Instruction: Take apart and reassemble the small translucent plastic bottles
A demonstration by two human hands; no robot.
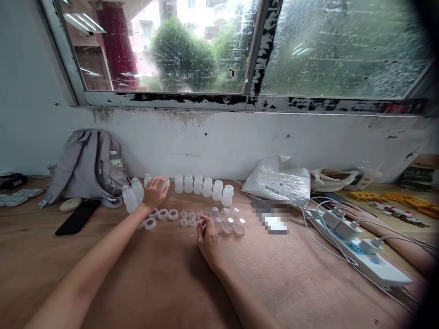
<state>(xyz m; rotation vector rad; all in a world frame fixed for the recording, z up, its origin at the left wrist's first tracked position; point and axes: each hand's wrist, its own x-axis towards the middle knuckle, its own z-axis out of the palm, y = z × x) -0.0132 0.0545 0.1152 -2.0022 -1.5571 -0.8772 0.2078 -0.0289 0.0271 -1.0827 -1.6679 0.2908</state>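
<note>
My left hand (156, 194) reaches to the back left of the table, its fingers curled over a frosted baby bottle (166, 183) that they partly hide. Two more bottles (129, 199) stand left of this hand, and one shows just behind it. Several matching bottles (198, 184) form a row to its right. White collar rings (163, 214) lie below the left hand. My right hand (207, 235) rests closed by the clear bottle nipples (183, 218); whatever its bent fingers hold is hidden. Close to its right side are clear domed caps (228, 224).
At left are a grey backpack (85, 164), a black phone (78, 217) and a round beige item (70, 204). A silver padded bag (279, 180) leans on the wall. Right of it, a power strip (360, 251) trails cables; another person's hand (353, 212) lies beyond.
</note>
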